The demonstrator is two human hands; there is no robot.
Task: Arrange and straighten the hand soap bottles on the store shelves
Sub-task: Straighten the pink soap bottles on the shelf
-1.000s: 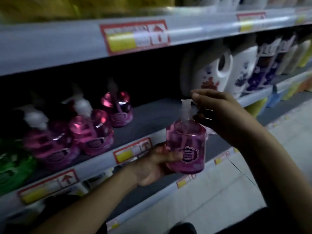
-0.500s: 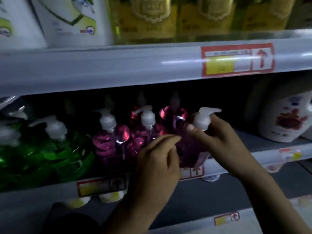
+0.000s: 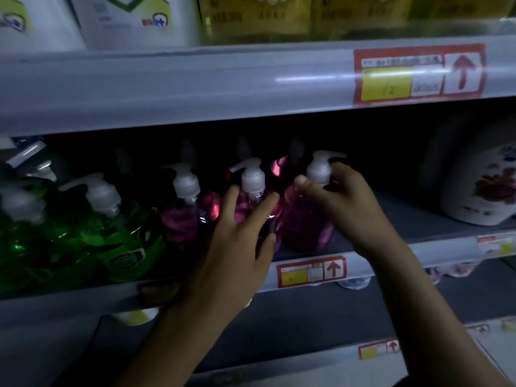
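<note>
A pink soap bottle (image 3: 305, 224) with a white pump stands upright at the right end of the front row on the middle shelf (image 3: 435, 247). My right hand (image 3: 339, 196) grips its neck just under the pump. My left hand (image 3: 240, 241) hovers with fingers spread in front of the neighbouring pink bottle (image 3: 252, 188); I cannot tell if it touches. Another pink bottle (image 3: 184, 208) stands further left, and more pink ones sit dimly behind. Green pump bottles (image 3: 111, 230) fill the shelf's left part.
A white detergent jug (image 3: 483, 188) stands to the right, with bare shelf between it and the pink bottles. The upper shelf edge (image 3: 195, 88) hangs low over the pumps. Red price tags (image 3: 311, 270) line the shelf fronts. Lower shelves run below.
The pink bottle went from held in the air to standing on the shelf beside the other pink ones. My left hand let go of its body and opened.
</note>
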